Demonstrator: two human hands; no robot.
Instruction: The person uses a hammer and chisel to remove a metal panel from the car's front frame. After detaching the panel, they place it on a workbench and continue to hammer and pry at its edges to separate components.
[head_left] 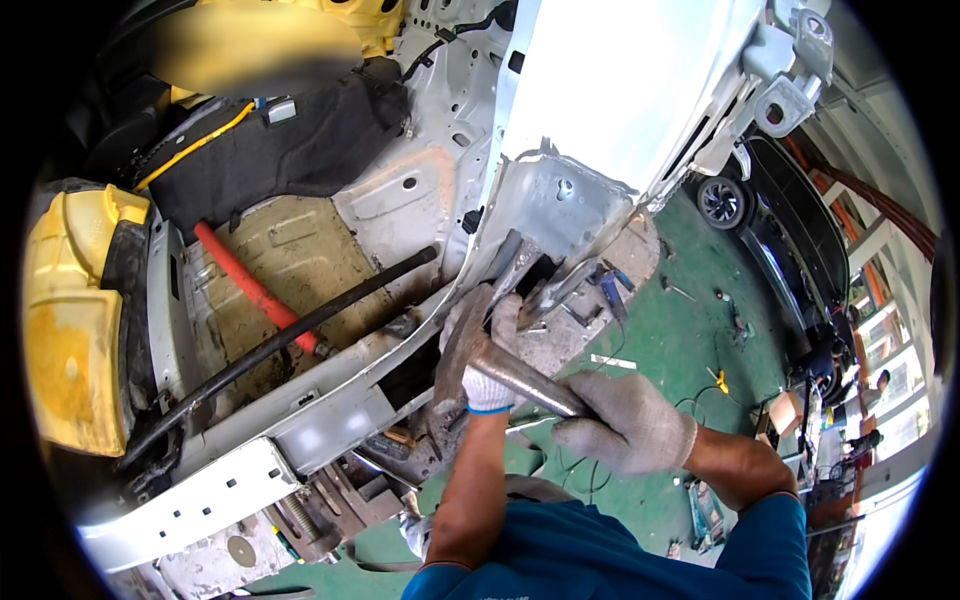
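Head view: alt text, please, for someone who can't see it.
Gloved right hand holding a hammer beside a stripped car body; gloved left hand partly hidden behind the hammer. Inside, a dark bar crosses a red tube.

My view is bright overall. The windows (905,428) beyond the green floor's (655,335) right edge glow white, and the white panel (610,75) glares until its surface detail washes out. I catch a soft shine along the hammer (530,376). The black liner (290,155) sinks into dimness. A yellow part (258,48) smears badly out of focus. My lens bows the white beam (190,505) near the blackened rim.
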